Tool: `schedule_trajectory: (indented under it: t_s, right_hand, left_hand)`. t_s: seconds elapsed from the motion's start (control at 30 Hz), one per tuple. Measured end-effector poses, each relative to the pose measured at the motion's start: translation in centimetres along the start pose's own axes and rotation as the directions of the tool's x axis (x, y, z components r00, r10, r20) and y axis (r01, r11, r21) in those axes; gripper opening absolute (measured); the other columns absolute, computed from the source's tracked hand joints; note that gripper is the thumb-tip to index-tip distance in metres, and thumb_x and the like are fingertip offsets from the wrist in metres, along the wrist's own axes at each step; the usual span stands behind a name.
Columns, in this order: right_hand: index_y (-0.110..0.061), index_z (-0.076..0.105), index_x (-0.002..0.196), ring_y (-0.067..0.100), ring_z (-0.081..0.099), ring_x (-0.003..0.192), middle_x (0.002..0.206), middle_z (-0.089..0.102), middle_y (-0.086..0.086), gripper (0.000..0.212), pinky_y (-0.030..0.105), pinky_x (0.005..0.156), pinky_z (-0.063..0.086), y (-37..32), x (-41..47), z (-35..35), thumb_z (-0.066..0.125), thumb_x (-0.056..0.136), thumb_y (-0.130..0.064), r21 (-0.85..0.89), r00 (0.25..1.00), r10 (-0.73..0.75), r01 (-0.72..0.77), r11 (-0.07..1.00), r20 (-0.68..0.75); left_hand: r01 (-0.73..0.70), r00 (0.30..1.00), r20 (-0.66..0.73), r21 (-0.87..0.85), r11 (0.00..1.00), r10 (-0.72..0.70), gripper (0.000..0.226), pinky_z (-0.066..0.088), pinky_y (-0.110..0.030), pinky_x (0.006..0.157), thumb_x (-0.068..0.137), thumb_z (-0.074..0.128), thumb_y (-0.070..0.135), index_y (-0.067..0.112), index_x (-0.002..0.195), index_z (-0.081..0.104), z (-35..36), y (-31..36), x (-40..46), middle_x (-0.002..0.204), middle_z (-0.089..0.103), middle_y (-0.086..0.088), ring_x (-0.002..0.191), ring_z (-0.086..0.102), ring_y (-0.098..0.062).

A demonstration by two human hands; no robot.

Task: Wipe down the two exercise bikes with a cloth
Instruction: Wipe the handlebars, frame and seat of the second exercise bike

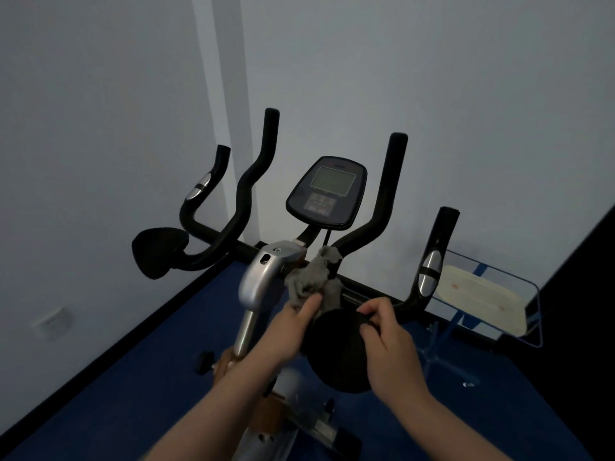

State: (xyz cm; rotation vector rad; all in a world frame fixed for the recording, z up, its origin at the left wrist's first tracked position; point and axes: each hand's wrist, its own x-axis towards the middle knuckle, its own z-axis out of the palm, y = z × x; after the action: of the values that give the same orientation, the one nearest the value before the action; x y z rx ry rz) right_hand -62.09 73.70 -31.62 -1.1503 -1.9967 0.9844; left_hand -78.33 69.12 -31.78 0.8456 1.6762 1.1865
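Left hand pinches the grey cloth between thumb and fingers; right hand curls its fingers over the black elbow pad edge. Cloth is bunched against the handlebar, just beside the silver stem, below the console. Risk: the loose bunch slips from the pinch or snags on the cable under the console. Only 1 bike in view.

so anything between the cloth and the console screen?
Nothing visible. The left hand holds the cloth at the handlebar clamp, just below the console; only the console's short stem lies between. The right hand grips the elbow pad, off that path.
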Motion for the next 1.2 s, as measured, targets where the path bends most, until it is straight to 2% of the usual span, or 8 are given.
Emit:
schedule_trajectory:
  t_s: [0.13, 0.27, 0.53, 0.63, 0.77, 0.87, 1.0, 1.2]
  right_hand:
    - [-0.036, 0.045, 0.093, 0.015, 0.057, 0.068, 0.076, 0.06, -0.004, 0.021, 0.038, 0.058, 0.044, -0.2, 0.2, 0.0, 0.044, 0.098, -0.015, -0.004, 1.0, -0.006, 0.006, 1.0, 0.001]
    - [-0.035, 0.045, 0.094, 0.012, 0.056, 0.068, 0.076, 0.059, -0.005, 0.02, 0.034, 0.057, 0.042, -0.1, 0.0, 0.0, 0.044, 0.098, -0.016, 0.0, 1.0, -0.006, 0.006, 1.0, 0.001]
    - [-0.036, 0.046, 0.092, 0.006, 0.056, 0.066, 0.074, 0.06, -0.008, 0.021, 0.031, 0.056, 0.043, -0.1, 0.1, 0.0, 0.045, 0.097, -0.015, 0.025, 1.0, 0.001, -0.001, 1.0, 0.001]
    - [-0.035, 0.046, 0.093, 0.005, 0.056, 0.067, 0.075, 0.06, -0.008, 0.02, 0.028, 0.054, 0.041, 0.0, 0.1, 0.0, 0.045, 0.097, -0.016, 0.03, 1.0, 0.0, 0.0, 1.0, 0.0]
    - [-0.037, 0.045, 0.092, 0.004, 0.056, 0.066, 0.074, 0.059, -0.009, 0.022, 0.027, 0.054, 0.041, 0.2, 0.1, 0.1, 0.045, 0.097, -0.016, 0.032, 1.0, -0.006, 0.006, 0.999, 0.001]
    - [-0.04, 0.044, 0.091, 0.004, 0.055, 0.066, 0.072, 0.058, -0.008, 0.024, 0.023, 0.052, 0.039, 0.1, 0.1, 0.0, 0.045, 0.096, -0.016, 0.022, 1.0, -0.009, 0.009, 1.0, 0.01]
    - [-0.038, 0.045, 0.092, 0.007, 0.053, 0.061, 0.071, 0.058, -0.006, 0.021, 0.027, 0.051, 0.038, 0.2, 0.0, -0.1, 0.044, 0.097, -0.017, 0.04, 1.0, -0.013, 0.012, 0.999, 0.017]
    - [-0.036, 0.045, 0.092, 0.007, 0.055, 0.067, 0.075, 0.059, -0.007, 0.021, 0.03, 0.055, 0.042, 0.1, 0.1, -0.1, 0.045, 0.097, -0.015, 0.059, 1.0, -0.019, 0.018, 0.998, 0.017]
  left_hand:
    - [0.004, 1.0, 0.009, 0.033, 0.999, -0.004, 0.044, 0.047, -0.037, 0.099, 0.093, 0.053, 0.05, 0.02, 0.125, 0.057, -0.9, 1.0, 1.8, 0.122, 0.065, -0.006, 0.107, 0.062, -0.019]
    - [0.017, 0.987, -0.163, 0.066, 0.998, -0.006, 0.068, 0.043, -0.037, 0.102, 0.093, 0.056, 0.047, 0.003, 0.14, 0.033, 0.2, 2.5, 3.1, 0.129, 0.056, -0.011, 0.115, 0.055, -0.025]
    - [0.093, 0.994, -0.057, 0.01, 0.996, -0.092, 0.067, 0.048, -0.036, 0.085, 0.09, 0.064, 0.037, 0.011, 0.133, 0.019, -0.6, 2.2, 2.0, 0.112, 0.053, -0.002, 0.099, 0.055, -0.018]
    - [0.064, 0.984, -0.164, -0.036, 0.997, -0.069, 0.066, 0.043, -0.04, 0.1, 0.091, 0.064, 0.035, 0.005, 0.13, 0.02, 0.3, 3.5, 3.2, 0.123, 0.05, -0.01, 0.111, 0.051, -0.025]
    - [0.103, 0.982, -0.141, -0.131, 0.986, -0.121, 0.057, 0.047, -0.043, 0.098, 0.09, 0.064, 0.035, 0.014, 0.12, 0.021, 0.8, 1.4, 0.8, 0.121, 0.051, -0.01, 0.107, 0.056, -0.023]
    - [0.168, 0.981, -0.083, -0.069, 0.983, -0.173, 0.061, 0.046, -0.039, 0.092, 0.09, 0.064, 0.032, 0.014, 0.125, 0.018, 0.0, 2.1, 1.1, 0.122, 0.051, -0.01, 0.103, 0.054, -0.02]
    - [0.111, 0.976, -0.195, 0.038, 0.993, -0.102, 0.071, 0.04, -0.036, 0.083, 0.092, 0.063, 0.029, 0.005, 0.137, 0.014, 0.4, 5.6, 3.2, 0.116, 0.047, -0.011, 0.099, 0.046, -0.022]
    - [0.166, 0.974, -0.145, -0.066, 0.984, -0.175, 0.057, 0.044, -0.044, 0.101, 0.092, 0.062, 0.035, 0.018, 0.118, 0.014, 0.6, 2.3, 0.8, 0.125, 0.047, -0.01, 0.114, 0.052, -0.026]
